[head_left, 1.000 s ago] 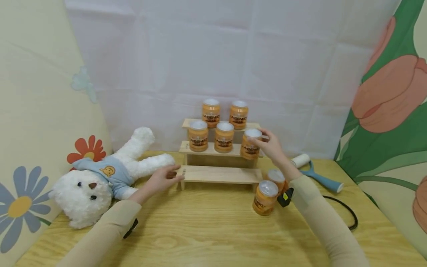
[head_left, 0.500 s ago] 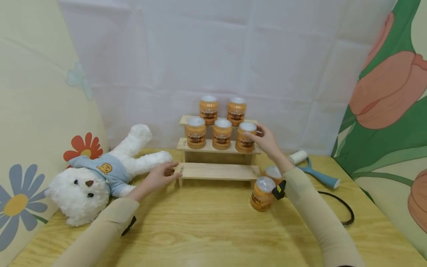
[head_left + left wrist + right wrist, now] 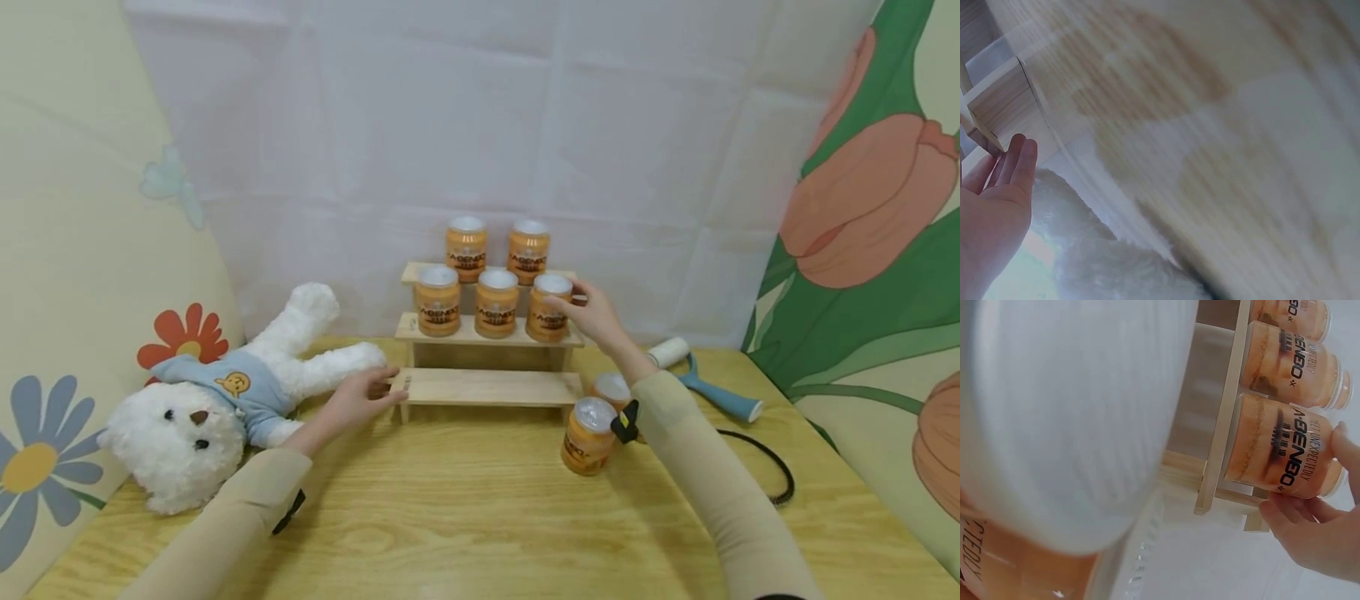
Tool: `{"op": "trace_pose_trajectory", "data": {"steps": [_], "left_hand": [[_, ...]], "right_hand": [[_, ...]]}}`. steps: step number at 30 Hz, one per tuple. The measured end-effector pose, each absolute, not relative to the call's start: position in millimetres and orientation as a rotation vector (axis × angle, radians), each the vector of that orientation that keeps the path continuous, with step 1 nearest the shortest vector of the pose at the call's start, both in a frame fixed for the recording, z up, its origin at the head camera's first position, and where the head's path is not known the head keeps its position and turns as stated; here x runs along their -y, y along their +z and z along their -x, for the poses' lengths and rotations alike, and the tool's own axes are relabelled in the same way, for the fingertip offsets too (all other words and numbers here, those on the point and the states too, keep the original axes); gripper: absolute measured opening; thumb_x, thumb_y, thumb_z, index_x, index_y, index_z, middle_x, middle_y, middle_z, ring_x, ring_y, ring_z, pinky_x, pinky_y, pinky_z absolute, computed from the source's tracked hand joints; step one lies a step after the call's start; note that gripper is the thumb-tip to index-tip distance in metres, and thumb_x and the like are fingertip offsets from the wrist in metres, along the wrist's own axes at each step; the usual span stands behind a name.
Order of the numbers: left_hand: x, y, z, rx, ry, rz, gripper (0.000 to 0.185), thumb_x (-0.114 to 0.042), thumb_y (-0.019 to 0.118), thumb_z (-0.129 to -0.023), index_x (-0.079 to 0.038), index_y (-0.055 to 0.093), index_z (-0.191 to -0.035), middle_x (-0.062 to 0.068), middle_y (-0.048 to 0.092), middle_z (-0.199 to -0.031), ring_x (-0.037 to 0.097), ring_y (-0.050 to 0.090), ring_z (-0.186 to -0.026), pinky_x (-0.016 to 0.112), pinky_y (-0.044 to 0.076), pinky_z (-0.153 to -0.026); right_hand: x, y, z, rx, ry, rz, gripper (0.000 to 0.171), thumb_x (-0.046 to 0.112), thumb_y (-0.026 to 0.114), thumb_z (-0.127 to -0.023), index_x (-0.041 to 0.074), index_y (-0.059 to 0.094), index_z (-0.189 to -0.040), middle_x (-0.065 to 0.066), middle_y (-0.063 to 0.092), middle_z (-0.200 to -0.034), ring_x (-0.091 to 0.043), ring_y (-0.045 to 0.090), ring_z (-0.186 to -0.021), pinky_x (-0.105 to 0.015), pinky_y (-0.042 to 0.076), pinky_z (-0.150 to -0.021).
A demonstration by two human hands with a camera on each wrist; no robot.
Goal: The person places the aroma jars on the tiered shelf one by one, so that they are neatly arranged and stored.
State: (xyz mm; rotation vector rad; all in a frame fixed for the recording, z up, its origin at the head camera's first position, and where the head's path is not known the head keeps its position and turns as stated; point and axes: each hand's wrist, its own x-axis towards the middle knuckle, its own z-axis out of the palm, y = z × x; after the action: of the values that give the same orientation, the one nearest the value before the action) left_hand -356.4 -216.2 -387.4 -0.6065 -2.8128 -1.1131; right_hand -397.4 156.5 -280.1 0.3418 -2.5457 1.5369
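Two jars point(image 3: 585, 450) stand right of rack point(image 3: 487, 387); bear point(image 3: 258, 396) left.

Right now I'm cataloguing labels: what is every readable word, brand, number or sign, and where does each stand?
"A·BENBO": held jar, in the right hand; less sharply, the other shelved jars.
"UNEXPECTEDLY": held jar.
"x": held jar.
"CTEDLY", cut off: nearest jar in the right-wrist view.
Too small or blurred: the jars' finer print, the wooden stand's end marks.

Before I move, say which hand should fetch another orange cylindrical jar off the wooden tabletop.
Right hand, probably, once free: both unshelved jars stand on its side; the left hand is at the opposite end of the tiered wooden rack.
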Motion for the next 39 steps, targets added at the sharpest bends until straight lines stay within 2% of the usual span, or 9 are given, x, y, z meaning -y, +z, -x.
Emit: {"op": "trace_pose_trajectory", "data": {"steps": [6, 15, 25, 28, 33, 39], "left_hand": [[216.2, -385.6, 355.8, 2.809, -1.115, 0.624, 0.065, -0.037, 0.058, -0.093, 0.005, 0.040, -0.139, 0.028, 0.041, -0.140, 0.043, 0.052, -0.117, 0.048, 0.049, -0.094], [215.6, -386.1, 355.3, 2.793, -1.099, 0.631, 0.063, -0.035, 0.059, -0.093, 0.006, 0.041, -0.138, 0.029, 0.043, -0.138, 0.043, 0.054, -0.115, 0.048, 0.050, -0.093], [215.0, -385.2, 354.4, 2.805, -1.107, 0.613, 0.064, -0.036, 0.059, -0.093, 0.005, 0.040, -0.139, 0.029, 0.042, -0.139, 0.043, 0.053, -0.116, 0.048, 0.049, -0.094], [214.2, -384.7, 354.6, 2.814, -1.115, 0.597, 0.064, -0.036, 0.059, -0.093, 0.004, 0.040, -0.140, 0.028, 0.041, -0.140, 0.043, 0.052, -0.117, 0.049, 0.049, -0.095], [214.9, -383.5, 353.8, 2.819, -1.118, 0.601, 0.064, -0.036, 0.059, -0.093, 0.003, 0.039, -0.140, 0.028, 0.041, -0.140, 0.043, 0.052, -0.118, 0.049, 0.049, -0.095], [216.1, -383.9, 353.1, 2.823, -1.101, 0.612, 0.066, -0.037, 0.058, -0.093, 0.004, 0.039, -0.141, 0.029, 0.040, -0.141, 0.043, 0.051, -0.118, 0.049, 0.049, -0.095]], "right_hand": [[-156.5, -279.8, 398.3, 2.532, 1.520, -0.337, 0.060, 0.032, 0.062, -0.092, 0.004, 0.042, -0.140, -0.020, 0.046, -0.138, -0.036, 0.044, -0.128, -0.044, 0.041, -0.106], [-156.9, -280.8, 396.5, 2.524, 1.526, -0.360, 0.061, 0.032, 0.060, -0.092, 0.007, 0.039, -0.143, -0.020, 0.046, -0.138, -0.036, 0.044, -0.128, -0.046, 0.041, -0.105], [-165.0, -278.9, 382.3, 2.627, 1.584, -0.414, 0.074, 0.032, 0.062, -0.091, 0.013, 0.023, -0.150, -0.015, 0.031, -0.151, -0.036, 0.030, -0.138, -0.048, 0.032, -0.112], [-171.2, -277.7, 374.3, 2.653, 1.562, -0.407, 0.074, 0.033, 0.061, -0.092, 0.010, 0.023, -0.150, -0.015, 0.026, -0.153, -0.036, 0.027, -0.139, -0.050, 0.030, -0.112], [-182.4, -281.8, 361.3, 2.652, 1.537, -0.474, 0.070, 0.030, 0.059, -0.093, 0.003, 0.025, -0.148, -0.020, 0.028, -0.151, -0.036, 0.029, -0.138, -0.050, 0.031, -0.112], [-194.5, -291.6, 343.6, 2.644, 1.595, -0.504, 0.069, 0.032, 0.057, -0.094, 0.004, 0.025, -0.148, -0.018, 0.030, -0.151, -0.034, 0.031, -0.138, -0.048, 0.032, -0.111]]}}
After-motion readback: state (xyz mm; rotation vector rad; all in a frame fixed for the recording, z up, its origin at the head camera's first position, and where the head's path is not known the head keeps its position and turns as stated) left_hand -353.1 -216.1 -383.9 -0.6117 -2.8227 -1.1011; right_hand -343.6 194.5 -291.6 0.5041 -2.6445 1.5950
